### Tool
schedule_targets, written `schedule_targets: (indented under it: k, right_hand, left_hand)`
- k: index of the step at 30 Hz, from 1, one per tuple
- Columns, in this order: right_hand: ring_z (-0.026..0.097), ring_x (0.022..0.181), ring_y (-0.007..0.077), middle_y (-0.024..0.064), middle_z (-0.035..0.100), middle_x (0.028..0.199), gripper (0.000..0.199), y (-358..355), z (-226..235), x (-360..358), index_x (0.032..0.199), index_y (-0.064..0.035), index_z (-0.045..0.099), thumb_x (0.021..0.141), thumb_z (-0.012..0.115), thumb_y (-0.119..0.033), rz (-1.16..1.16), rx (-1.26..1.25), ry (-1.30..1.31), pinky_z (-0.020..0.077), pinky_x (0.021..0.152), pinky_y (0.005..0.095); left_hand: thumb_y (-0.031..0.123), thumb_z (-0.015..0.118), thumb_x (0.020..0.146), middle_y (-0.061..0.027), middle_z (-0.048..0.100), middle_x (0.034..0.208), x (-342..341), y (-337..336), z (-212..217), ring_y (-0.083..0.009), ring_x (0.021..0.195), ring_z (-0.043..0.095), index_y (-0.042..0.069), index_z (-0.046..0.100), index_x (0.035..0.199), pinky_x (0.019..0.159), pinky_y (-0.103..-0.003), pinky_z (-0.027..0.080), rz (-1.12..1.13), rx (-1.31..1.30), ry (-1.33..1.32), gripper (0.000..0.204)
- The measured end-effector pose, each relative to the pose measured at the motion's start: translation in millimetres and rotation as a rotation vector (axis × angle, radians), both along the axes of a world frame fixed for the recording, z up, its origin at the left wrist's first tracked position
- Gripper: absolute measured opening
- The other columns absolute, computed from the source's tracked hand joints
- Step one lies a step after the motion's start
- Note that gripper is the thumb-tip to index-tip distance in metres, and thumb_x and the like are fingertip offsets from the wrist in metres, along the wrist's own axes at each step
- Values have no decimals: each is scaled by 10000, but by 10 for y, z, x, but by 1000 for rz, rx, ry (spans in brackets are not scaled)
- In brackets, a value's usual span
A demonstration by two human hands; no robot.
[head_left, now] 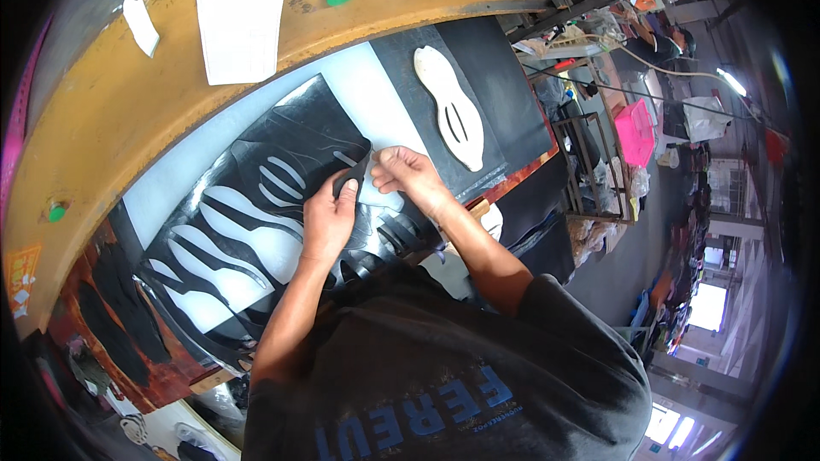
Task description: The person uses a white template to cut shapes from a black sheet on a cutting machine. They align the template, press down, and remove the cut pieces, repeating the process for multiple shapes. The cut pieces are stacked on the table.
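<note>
Workshop clutter fades off to the right, while close up a white table (359,77) sits under the yellow frame of a big machine (128,94). At its middle the left hand (329,218) lies flat on a black sheet (282,154), its thumb and fingers closed on a small black cut piece (350,177) at the sheet's edge. Just beside it, the right hand (408,169) has its fingertips pinched together on the same piece, or on the sheet edge there (which of the two I cannot tell). Outward from the hands, the black sheet already shows many long sole-shaped holes with the white table showing through, so most of it looks cut out; only narrow strips remain between the holes, and the piece in the hands seems among the last to come free. Farther right, a pale sole-shaped cutter (451,111) lies on a second, uncut black sheet (495,94). Off in the background a pink bin (634,130) stands by shelving; its contents are not visible.
</note>
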State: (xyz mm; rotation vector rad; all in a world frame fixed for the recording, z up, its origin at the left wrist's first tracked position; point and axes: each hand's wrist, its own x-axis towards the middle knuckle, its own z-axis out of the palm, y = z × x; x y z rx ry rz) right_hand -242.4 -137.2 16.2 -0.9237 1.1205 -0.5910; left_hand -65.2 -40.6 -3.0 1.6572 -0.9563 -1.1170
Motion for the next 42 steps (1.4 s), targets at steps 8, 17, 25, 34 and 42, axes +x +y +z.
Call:
schedule_targets:
  k: [8, 17, 25, 34, 42]
  right_hand:
    - [686, 726, 131, 59, 739, 846, 336, -69, -97, 80, 963, -31, 749, 1043, 750, -357, -12, 4, 177, 568, 696, 285]
    - [668, 624, 138, 43, 681, 729, 320, -342, -128, 86, 853, -62, 693, 1061, 719, -303, 76, 126, 92, 547, 558, 274]
    - [679, 615, 130, 30, 678, 726, 311, -305, -105, -5, 872, -58, 695, 1058, 738, -303, 114, 109, 28, 561, 578, 260]
    - [732, 718, 176, 85, 744, 830, 173, -338, -32, -149, 1047, 4, 743, 1029, 748, -168, 188, 139, -129, 622, 699, 312]
    - [734, 835, 151, 65, 756, 985, 194, -7, -45, -56, 1176, 27, 747, 1040, 716, -107, 106, -25, 169, 625, 777, 307]
  left_hand:
    - [115, 741, 1016, -99, 782, 1109, 67, 19, 136, -133, 942, 706, 31, 760, 1306, 830, -305, 564, -177, -82, 32, 303]
    - [66, 711, 1006, -167, 754, 1152, 19, 90, 90, -293, 1025, 742, 6, 754, 1281, 918, -368, 572, -219, -297, -102, 284]
    - [108, 706, 998, -168, 749, 1197, -79, 164, 90, -338, 1093, 720, 28, 756, 1294, 993, -412, 557, -199, -293, -140, 310]
    - [91, 709, 987, -165, 746, 1162, -99, 161, 114, -339, 1064, 716, 27, 759, 1285, 962, -415, 562, -208, -340, -209, 310]
    - [240, 686, 1087, -52, 772, 1024, 101, 13, 48, -109, 849, 684, -49, 745, 1259, 792, -290, 589, 0, -14, 230, 341]
